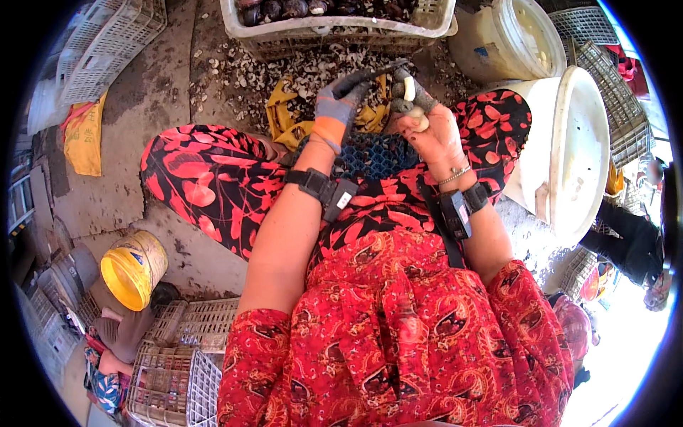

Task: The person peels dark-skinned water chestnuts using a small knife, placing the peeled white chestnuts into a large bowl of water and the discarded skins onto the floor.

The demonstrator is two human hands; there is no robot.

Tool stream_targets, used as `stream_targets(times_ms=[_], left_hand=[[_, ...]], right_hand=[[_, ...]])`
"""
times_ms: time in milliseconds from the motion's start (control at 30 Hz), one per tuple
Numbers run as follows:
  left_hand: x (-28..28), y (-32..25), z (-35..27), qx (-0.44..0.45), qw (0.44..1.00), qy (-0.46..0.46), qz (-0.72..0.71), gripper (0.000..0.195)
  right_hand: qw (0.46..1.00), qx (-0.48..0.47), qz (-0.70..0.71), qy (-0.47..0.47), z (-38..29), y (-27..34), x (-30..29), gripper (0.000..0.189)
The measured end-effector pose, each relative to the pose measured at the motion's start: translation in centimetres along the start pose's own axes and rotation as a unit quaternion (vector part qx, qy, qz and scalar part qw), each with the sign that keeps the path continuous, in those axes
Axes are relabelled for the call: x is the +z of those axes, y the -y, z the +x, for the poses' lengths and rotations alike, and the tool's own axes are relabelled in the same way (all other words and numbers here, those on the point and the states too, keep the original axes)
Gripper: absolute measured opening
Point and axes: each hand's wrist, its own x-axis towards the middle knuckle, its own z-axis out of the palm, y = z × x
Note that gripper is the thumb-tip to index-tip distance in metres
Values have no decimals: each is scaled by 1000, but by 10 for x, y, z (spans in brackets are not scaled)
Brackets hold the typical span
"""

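Note:
My left hand (341,101), in a grey and orange glove with dark fingers, is closed on a dark knife (392,66) whose blade points right towards my other hand. My right hand (429,131) wears grey coverings on some fingers and holds pale peeled pieces (418,120), apparently water chestnuts; a white strip (409,88) lies against its fingers. Both hands are above my lap, near blue netting (373,155) and a yellow bag (280,109). Beyond them, a white plastic crate (320,25) holds dark, round, unpeeled corms (272,9).
Peelings (240,72) litter the floor around the crate. At the right stand a large white tub (579,155) and a whitish bucket (480,48). A yellow bucket (128,275) lies tilted at the left. Stacked crates (176,373) and other people are farther off.

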Motion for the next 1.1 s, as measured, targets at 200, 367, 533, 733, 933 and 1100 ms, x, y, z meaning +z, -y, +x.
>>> stream_targets(times_ms=[200,367,533,733,933,1100], left_hand=[[5,0,-7,-28,998,35,45,21],[-9,9,0,-109,993,-9,39,23],[-8,6,0,-108,991,-21,75,24],[-9,12,4,-185,981,-55,16,25],[-16,16,-2,-145,988,-47,-37,24],[-12,14,-1,-168,983,-69,-10,24]], right_hand=[[996,-11,-48,-81,-8,4,-6,27],[981,-86,-92,-145,-17,1,23,28],[985,-92,-57,-131,-24,9,29,28],[994,-73,-68,-51,-31,43,31,25],[883,-372,-233,-167,-41,162,36,24],[573,-463,-661,-139,-61,364,52,24]])
